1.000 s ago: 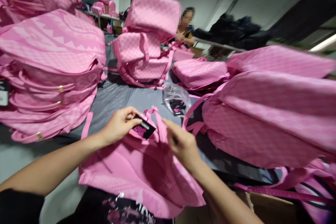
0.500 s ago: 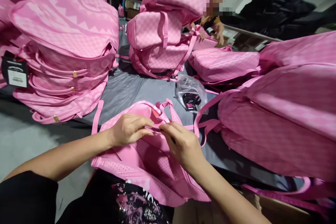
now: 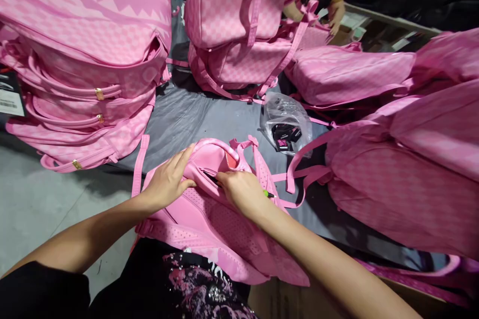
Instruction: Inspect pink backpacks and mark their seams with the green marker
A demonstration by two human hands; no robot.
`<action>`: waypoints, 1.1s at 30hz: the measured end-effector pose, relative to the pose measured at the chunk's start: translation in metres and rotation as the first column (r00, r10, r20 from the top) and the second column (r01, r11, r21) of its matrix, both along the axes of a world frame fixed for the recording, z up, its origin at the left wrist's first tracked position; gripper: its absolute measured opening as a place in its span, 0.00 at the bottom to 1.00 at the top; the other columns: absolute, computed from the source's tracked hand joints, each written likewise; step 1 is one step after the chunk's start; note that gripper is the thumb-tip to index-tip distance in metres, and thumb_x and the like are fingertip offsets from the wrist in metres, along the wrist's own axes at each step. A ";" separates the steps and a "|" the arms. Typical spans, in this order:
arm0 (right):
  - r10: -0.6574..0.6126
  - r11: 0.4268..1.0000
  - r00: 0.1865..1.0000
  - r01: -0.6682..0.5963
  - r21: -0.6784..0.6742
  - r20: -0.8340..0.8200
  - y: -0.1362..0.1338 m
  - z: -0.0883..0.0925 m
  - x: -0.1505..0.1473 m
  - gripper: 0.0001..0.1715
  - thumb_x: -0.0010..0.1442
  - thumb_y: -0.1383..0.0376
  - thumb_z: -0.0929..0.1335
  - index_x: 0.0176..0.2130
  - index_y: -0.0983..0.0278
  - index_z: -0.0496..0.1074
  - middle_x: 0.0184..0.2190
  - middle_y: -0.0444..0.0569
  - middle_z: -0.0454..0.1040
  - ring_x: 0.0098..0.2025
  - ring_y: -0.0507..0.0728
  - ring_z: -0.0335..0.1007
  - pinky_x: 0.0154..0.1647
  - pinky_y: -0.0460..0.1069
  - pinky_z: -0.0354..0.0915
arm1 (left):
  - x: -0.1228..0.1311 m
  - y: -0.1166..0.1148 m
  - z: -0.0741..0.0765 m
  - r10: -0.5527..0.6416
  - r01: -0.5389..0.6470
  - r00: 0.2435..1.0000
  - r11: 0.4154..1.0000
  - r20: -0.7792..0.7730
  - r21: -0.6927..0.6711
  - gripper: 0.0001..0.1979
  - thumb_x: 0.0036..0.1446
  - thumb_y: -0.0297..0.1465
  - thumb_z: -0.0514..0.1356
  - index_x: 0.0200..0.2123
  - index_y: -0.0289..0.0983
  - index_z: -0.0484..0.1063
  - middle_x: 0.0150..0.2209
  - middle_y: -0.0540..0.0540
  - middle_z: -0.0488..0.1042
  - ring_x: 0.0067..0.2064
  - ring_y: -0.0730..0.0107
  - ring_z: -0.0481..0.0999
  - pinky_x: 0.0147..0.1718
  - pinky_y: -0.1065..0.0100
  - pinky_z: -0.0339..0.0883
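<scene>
A pink backpack [image 3: 224,229] lies back-side up at the table's near edge, partly on my lap. My left hand [image 3: 168,179] rests flat on its upper left, fingers stretched toward the top handle. My right hand [image 3: 241,190] is closed at the backpack's top opening, pinching something dark and thin; a small green tip shows beside it. The pink shoulder straps [image 3: 262,169] trail off to the right of my hand.
Stacks of pink backpacks stand at left [image 3: 86,60], back centre [image 3: 239,35] and right [image 3: 404,159]. A clear plastic bag [image 3: 286,122] with dark tags lies on the grey table cover [image 3: 194,119]. Another person's hand [image 3: 335,7] works at the far side.
The black tag that my left hand held is out of sight now. Both hands have gone down onto the backpack's top, the left flattening, the right pushing in at the opening. The view tilted down.
</scene>
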State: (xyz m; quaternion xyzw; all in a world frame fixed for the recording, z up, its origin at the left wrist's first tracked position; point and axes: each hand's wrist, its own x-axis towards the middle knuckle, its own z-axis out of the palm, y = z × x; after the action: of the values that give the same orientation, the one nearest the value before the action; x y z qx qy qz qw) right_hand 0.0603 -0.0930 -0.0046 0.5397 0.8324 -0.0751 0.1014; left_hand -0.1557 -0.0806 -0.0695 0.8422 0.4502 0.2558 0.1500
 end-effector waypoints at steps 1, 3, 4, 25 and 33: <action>0.032 0.999 0.999 -0.032 -0.013 0.003 0.002 0.000 -0.001 0.11 0.64 0.72 0.65 0.37 0.65 0.78 0.30 0.52 0.81 0.34 0.58 0.78 0.31 0.49 0.59 | 0.001 0.001 0.001 0.002 -0.002 1.000 1.000 -0.009 -0.012 0.53 0.57 0.29 0.67 0.73 0.44 0.33 0.65 0.36 0.64 0.65 0.52 0.68 0.58 0.55 0.70; 0.096 0.994 0.995 -0.094 -0.052 0.028 0.004 0.003 -0.003 0.12 0.65 0.72 0.64 0.37 0.66 0.78 0.30 0.54 0.81 0.35 0.60 0.79 0.32 0.49 0.61 | 0.001 0.003 0.002 0.011 -0.011 1.000 0.999 -0.024 -0.035 0.53 0.57 0.29 0.67 0.73 0.43 0.34 0.65 0.36 0.64 0.65 0.52 0.67 0.58 0.55 0.69; 0.113 0.992 0.992 -0.109 -0.067 0.056 0.003 0.005 -0.003 0.12 0.64 0.73 0.64 0.37 0.67 0.78 0.31 0.55 0.81 0.35 0.61 0.79 0.32 0.50 0.62 | 0.001 0.003 0.001 0.012 -0.013 1.000 0.999 -0.027 -0.041 0.52 0.57 0.30 0.67 0.73 0.43 0.33 0.66 0.36 0.63 0.65 0.53 0.67 0.59 0.55 0.69; -0.150 0.984 0.975 0.163 -0.066 0.162 -0.025 0.028 0.021 0.14 0.62 0.79 0.63 0.41 0.70 0.76 0.36 0.61 0.81 0.41 0.63 0.80 0.38 0.51 0.71 | -0.022 0.013 -0.004 0.099 -0.088 0.995 0.903 0.005 -0.421 0.36 0.60 0.47 0.59 0.66 0.38 0.58 0.64 0.37 0.68 0.62 0.46 0.70 0.58 0.50 0.67; -0.426 0.882 0.897 0.384 -0.271 -0.115 -0.104 0.028 0.062 0.07 0.60 0.69 0.68 0.34 0.65 0.78 0.29 0.47 0.80 0.30 0.53 0.76 0.28 0.43 0.63 | -0.024 -0.004 0.036 0.030 -0.013 0.999 0.921 0.037 -0.389 0.25 0.56 0.50 0.59 0.50 0.41 0.75 0.44 0.45 0.83 0.46 0.50 0.82 0.43 0.61 0.73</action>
State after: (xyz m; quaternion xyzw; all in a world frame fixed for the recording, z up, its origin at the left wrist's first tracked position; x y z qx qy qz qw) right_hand 0.1228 -0.1967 0.0237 0.6771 0.6908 -0.2416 0.0767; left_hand -0.1795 -0.0847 -0.0339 0.7854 0.4978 0.1808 0.3204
